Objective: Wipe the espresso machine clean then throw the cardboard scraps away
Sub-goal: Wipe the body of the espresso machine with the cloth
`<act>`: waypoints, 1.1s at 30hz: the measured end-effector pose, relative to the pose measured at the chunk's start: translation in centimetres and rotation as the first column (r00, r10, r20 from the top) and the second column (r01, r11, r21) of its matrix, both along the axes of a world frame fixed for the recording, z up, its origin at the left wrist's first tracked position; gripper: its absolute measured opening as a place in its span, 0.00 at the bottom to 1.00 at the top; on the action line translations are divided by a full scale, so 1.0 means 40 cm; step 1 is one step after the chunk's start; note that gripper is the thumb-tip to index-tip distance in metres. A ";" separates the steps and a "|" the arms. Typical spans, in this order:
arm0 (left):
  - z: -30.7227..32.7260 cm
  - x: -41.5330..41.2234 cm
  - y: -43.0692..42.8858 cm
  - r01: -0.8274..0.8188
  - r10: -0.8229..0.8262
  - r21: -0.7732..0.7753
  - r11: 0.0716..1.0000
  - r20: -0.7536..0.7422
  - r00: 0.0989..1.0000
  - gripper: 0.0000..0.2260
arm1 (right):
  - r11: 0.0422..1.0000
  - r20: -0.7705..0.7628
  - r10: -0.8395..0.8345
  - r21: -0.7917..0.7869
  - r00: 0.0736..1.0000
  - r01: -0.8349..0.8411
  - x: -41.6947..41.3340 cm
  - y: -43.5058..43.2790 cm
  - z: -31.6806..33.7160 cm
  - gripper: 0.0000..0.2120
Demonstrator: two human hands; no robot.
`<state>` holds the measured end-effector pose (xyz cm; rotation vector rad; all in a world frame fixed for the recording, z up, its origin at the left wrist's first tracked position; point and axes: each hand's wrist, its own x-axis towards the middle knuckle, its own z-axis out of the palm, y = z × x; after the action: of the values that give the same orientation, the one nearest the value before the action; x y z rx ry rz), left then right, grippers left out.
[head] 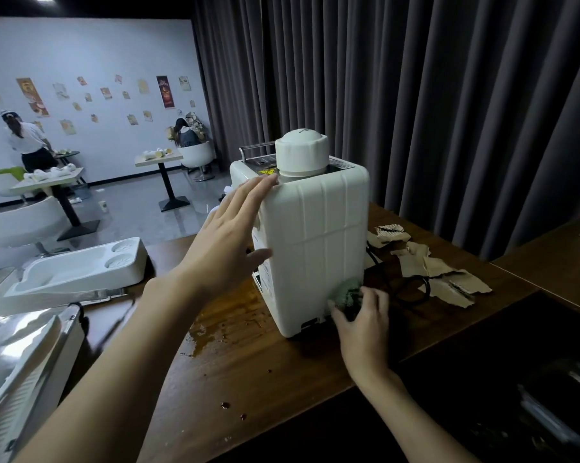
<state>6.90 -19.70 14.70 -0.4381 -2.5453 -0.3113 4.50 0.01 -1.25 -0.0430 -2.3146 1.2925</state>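
**Tip, snag, smear: risks at the low corner**

The white plastic espresso machine [312,235] stands upright on the dark wooden table [281,372], ribbed back toward the camera. The left hand [228,235] lies flat vs. its left side, fingers straight, bracing rather than gripping. The right hand [362,315] clutches a green crumpled cloth [347,292] pressed to the machine's lower right corner, near the base. The torn brown cardboard scraps [445,272] lie on the table to the machine's right, untouched, so by my read the wipe is in hand and the throw-away isn't begun.

What could go wrong, as I judge it:

- Slide/tip: a flat palm gives little hold; a hard push from the cloth could rock or shift the machine leftward, esp. since a brown wet spill [221,325] sits on the table just beside its left edge and looks slick.
- Snag: the black power cord [412,289] loops on the table right by the wiping hand, btw. it and the scraps; a wide stroke could hook it, tugging the machine or dragging scraps off the edge.
- Soggy scraps: a damp cloth straying right could wet the cardboard; it'd tear on pickup.
- Smear: a cloth run through the spill would mark the white shell again.
- The round white cap [301,152] on top: can't tell if it's seated tight; a tilt might shake it loose.
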 end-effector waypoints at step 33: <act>-0.016 -0.025 -0.012 0.101 -0.114 0.163 0.981 0.068 0.991 0.45 | 0.999 -0.099 0.021 -0.040 0.995 -0.025 0.049 -0.115 -0.034 0.13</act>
<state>5.92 -20.19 14.06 -0.5120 -2.5512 -0.5772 6.45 -4.58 -2.59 0.0331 -2.2112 1.3241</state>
